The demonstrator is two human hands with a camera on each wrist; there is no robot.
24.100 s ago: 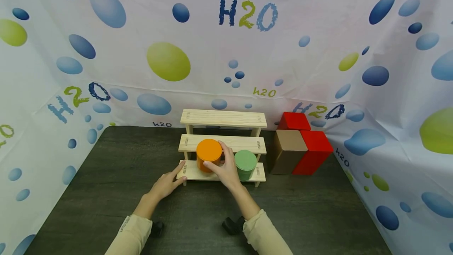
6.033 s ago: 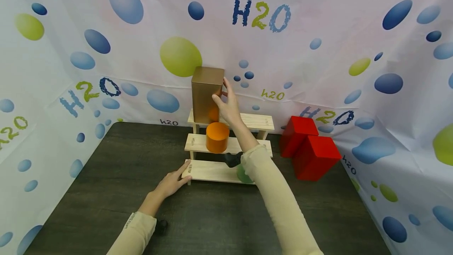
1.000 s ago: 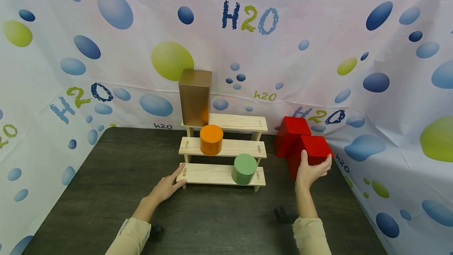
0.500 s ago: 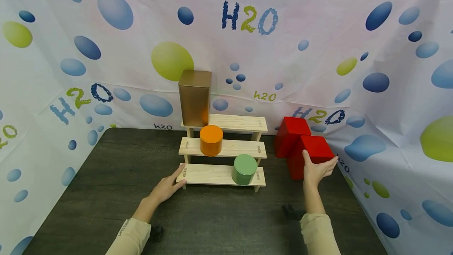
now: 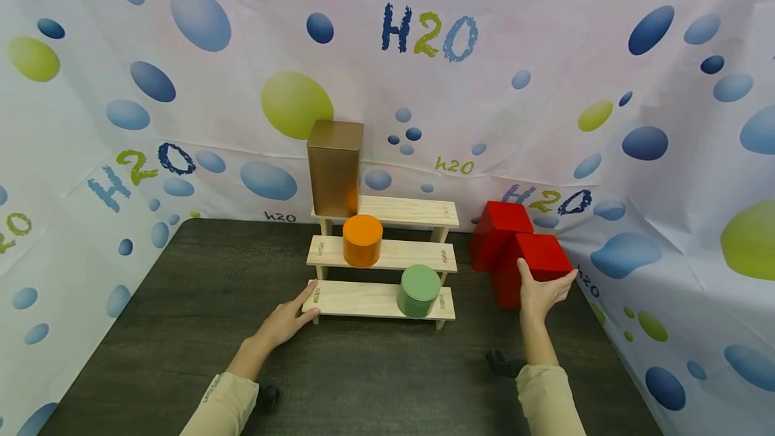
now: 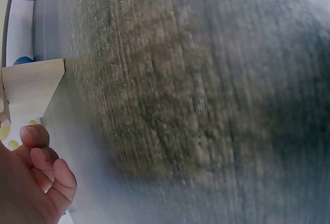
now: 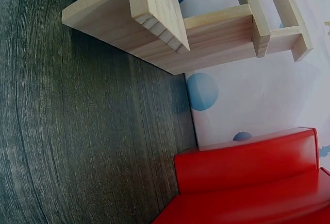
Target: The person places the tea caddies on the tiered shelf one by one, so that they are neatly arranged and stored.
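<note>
Wooden three-tier stand [image 5: 351, 296] is standing upright on the dark tabletop [image 5: 375, 369]. Front red box [image 5: 541, 254] is standing on the tabletop, to the right of the stand and apart from it. Rear red box [image 5: 501, 217] is standing just beside it, behind and to the left. Gold-brown box [image 5: 334, 173] is standing upright at the left end of the top tier. Right hand [image 5: 541, 296] is reaching to the near side of the front red box, thumb and fingers spreading wide; fingertip contact cannot be confirmed. Left hand [image 5: 283, 320] is resting at the left end of the lowest tier, forefinger and thumb spreading at its corner. Orange canister [image 5: 362, 241] is sitting left of centre on the middle tier. Green canister [image 5: 418, 291] is sitting near the right end of the lowest tier.
</note>
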